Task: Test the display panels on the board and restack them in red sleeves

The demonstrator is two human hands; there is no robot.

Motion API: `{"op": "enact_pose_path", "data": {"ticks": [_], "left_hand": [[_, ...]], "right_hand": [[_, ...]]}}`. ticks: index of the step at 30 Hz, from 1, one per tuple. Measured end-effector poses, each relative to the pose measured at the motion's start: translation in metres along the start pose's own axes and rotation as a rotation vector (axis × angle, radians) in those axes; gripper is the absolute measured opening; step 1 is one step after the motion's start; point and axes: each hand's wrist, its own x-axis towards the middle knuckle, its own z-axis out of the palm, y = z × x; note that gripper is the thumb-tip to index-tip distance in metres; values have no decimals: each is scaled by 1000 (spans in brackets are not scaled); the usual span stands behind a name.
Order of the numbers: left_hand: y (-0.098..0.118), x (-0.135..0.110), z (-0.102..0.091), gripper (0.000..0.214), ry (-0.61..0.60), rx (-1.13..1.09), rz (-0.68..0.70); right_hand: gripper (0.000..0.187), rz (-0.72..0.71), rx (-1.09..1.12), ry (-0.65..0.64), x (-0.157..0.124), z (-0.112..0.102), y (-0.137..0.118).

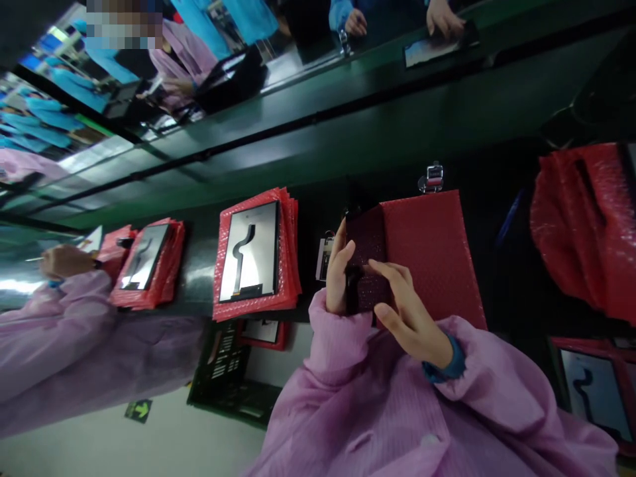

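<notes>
Both my hands hold a red bubble-wrap bag [432,252] above the dark table edge. Its left end looks darker, with a dark flat panel [366,248] showing through the wrap. My left hand [338,275] grips that end from the left, fingers pressed along the edge. From below, my right hand [407,311] reaches over the same end, with forefinger and thumb pressed on the wrap. Pink sleeves cover both my arms.
A stack of red bags [293,265] topped by a display panel [251,255] lies left of my hands. Further left is a second stack [171,265], with a co-worker's hand [62,260] beside it. A red wrap heap [591,225] lies right. A black crate [223,371] stands below.
</notes>
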Motion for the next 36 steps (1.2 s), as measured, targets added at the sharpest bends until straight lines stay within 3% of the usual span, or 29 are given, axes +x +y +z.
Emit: {"op": "enact_pose_path", "data": {"ticks": [3, 5, 8, 11, 17, 22, 26, 29, 31, 32, 36], "left_hand": [[1, -2, 1, 37, 16, 11, -21], [0, -3, 2, 38, 30, 52, -14], [-3, -3, 5, 40, 18, 168, 28], [-7, -3, 8, 40, 3, 203, 56], [-7, -8, 2, 42, -152, 145, 28], [-11, -14, -16, 36, 18, 284, 175], [-16, -10, -13, 49, -60, 130, 94], [-18, -5, -9, 55, -45, 210, 86], [-19, -5, -9, 55, -21, 298, 62], [-18, -5, -9, 55, -14, 333, 49], [-14, -7, -13, 50, 9, 343, 22]], "right_hand": [[51, -50, -34, 49, -2, -10, 0], [65, -115, -127, 21, 0, -15, 1], [93, -322, -295, -32, 6, -16, 4], [89, -432, -411, -38, 16, -14, 7], [71, -342, -400, -22, 21, -18, 30], [75, -295, -456, 77, 15, -19, 39], [80, -304, -322, 84, 12, -11, 33], [67, 9, -138, 168, 7, 0, 26], [63, 189, -116, 156, 2, 6, 22], [65, 190, -113, 115, 0, 8, 19], [69, -75, -20, 15, -5, 5, 5]]}}
